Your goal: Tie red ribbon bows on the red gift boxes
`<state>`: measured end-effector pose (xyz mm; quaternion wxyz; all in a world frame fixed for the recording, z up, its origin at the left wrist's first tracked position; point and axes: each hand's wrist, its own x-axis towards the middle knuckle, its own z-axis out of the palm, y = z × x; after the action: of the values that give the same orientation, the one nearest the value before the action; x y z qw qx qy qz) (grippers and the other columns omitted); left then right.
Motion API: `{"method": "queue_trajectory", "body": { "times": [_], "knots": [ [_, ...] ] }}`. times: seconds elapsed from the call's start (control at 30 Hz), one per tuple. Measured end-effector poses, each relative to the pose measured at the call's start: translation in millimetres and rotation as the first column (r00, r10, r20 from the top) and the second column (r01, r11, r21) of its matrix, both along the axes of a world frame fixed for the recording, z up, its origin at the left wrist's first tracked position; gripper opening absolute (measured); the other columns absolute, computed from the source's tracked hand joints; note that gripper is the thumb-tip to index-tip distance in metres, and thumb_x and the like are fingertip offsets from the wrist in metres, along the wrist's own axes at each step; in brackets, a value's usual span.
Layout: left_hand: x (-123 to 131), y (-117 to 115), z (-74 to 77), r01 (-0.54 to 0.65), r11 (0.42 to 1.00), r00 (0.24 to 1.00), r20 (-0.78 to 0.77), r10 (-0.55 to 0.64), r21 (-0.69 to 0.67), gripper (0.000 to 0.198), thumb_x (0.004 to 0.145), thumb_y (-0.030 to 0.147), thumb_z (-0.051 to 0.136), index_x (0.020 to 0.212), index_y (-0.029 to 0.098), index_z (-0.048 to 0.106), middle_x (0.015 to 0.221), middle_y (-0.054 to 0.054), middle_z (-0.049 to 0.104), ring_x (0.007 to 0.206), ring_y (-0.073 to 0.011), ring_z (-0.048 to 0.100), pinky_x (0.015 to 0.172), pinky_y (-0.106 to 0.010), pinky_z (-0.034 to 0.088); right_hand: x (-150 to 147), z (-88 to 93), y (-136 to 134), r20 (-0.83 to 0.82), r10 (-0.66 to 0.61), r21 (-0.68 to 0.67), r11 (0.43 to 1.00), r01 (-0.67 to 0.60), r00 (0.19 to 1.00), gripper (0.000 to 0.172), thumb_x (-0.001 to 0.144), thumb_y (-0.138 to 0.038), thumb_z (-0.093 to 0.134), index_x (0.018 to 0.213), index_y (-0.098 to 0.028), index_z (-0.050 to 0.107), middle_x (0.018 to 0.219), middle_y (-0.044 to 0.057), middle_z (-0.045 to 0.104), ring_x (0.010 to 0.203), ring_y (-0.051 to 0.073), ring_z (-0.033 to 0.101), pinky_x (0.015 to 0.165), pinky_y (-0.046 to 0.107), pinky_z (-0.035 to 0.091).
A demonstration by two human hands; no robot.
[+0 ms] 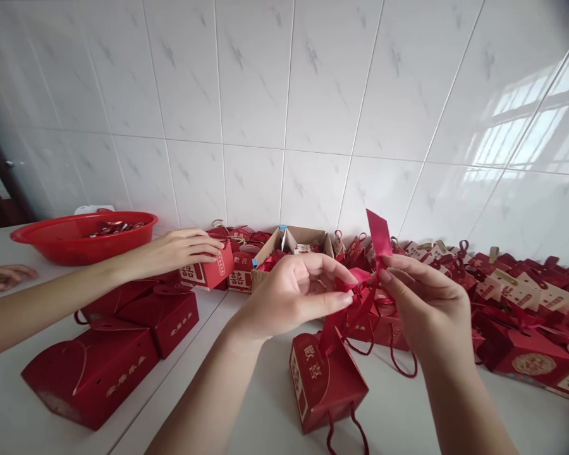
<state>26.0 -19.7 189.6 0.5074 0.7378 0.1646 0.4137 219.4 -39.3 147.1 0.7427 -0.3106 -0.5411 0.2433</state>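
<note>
A red ribbon (379, 235) is pinched between both of my hands above the table. My left hand (303, 291) closes thumb and fingers on a loop of it. My right hand (424, 294) grips the ribbon close to its free end, which sticks up past the fingers. The ribbon runs down toward a small red gift box (329, 382) with gold lettering. That box sits on the white table below my hands, slightly tilted in view, its red cord handles hanging at the front. Whether the ribbon is knotted is hidden by my fingers.
At left, another person's hand (189, 249) touches a red box (211, 268); a further hand (9, 277) rests near a red basin (85, 237). Larger red boxes (99, 366) stand at lower left. A cardboard box (325, 237) and rows of finished-looking gift boxes (516, 284) line the tiled wall.
</note>
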Motion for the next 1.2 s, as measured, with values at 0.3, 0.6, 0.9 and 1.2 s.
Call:
{"method": "queue_trajectory", "body": {
  "times": [0.3,0.6,0.9,1.2],
  "knots": [
    [5,9,-11.1,-0.315,0.899,0.934,-0.067,0.35,0.304,0.008,0.087,0.013,0.053,0.091,0.02,0.055,0.096,-0.002,0.061,0.088,-0.014,0.057,0.079,-0.027,0.048,0,4.1,-4,0.05,-0.039,0.092,0.995,0.035,0.998,0.021,0.077,-0.016,0.072,0.094,-0.028,0.074,0.091,0.0,0.071,0.078,0.011,0.066,0.063,0.02,0.054],
    [-2,7,-4.8,-0.357,0.921,0.934,0.047,0.354,0.158,0.022,0.082,0.016,0.062,0.099,0.021,0.051,0.097,-0.002,0.057,0.084,-0.0121,0.059,0.073,-0.023,0.05,4,4.0,0,0.102,-0.096,0.169,0.983,0.078,0.99,0.024,0.077,-0.012,0.071,0.092,-0.03,0.075,0.093,-0.001,0.072,0.083,0.01,0.066,0.067,0.017,0.055],
    [0,6,-0.7,-0.482,0.857,0.875,0.157,0.459,0.182,0.019,0.085,0.033,0.062,0.078,0.015,0.066,0.069,-0.001,0.059,0.065,-0.0115,0.055,0.058,-0.022,0.044,3,6.0,-1,0.111,-0.045,0.15,0.988,0.028,0.993,0.024,0.077,-0.012,0.071,0.093,-0.03,0.075,0.095,0.0,0.073,0.089,0.012,0.067,0.076,0.021,0.057],
    [-2,-5,1.7,-0.627,0.701,0.778,0.248,0.577,0.34,0.021,0.083,0.03,0.065,0.066,0.018,0.063,0.054,0.005,0.045,0.05,-0.0083,0.04,0.046,-0.022,0.03,4,3.9,0,0.109,0.038,0.131,0.99,-0.052,0.993,0.026,0.077,-0.011,0.07,0.094,-0.031,0.074,0.095,-0.001,0.072,0.087,0.011,0.067,0.072,0.018,0.056]
  ]
}}
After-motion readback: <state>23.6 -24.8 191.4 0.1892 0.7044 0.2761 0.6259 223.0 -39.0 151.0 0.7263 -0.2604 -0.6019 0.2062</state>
